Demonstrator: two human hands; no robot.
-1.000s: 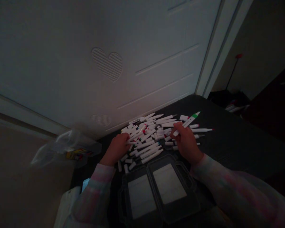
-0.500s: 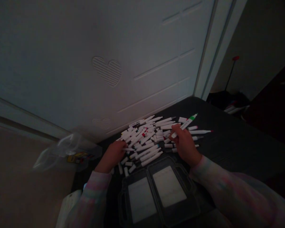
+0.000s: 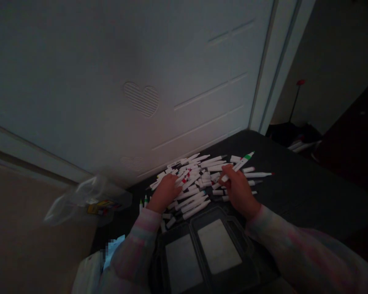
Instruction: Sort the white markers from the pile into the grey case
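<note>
The right hand (image 3: 241, 191) grips a green-banded marker (image 3: 241, 163); I can't tell if the left hand (image 3: 164, 193), at eight o'clock on the marker pile (image 3: 205, 178), clutches any.

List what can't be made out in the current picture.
Head view:
Left hand: whatever it grips is lost among white markers.
Green-banded marker in the right hand: print too small.
Dark case: near edge cut off by the bottom border.
Blue thing: partly behind the left sleeve.

From here I count one open case (image 3: 201, 252), one clear box (image 3: 102, 207), two embossed hearts (image 3: 143, 100), and dozens of white markers (image 3: 196, 209), too jumbled to number.
</note>
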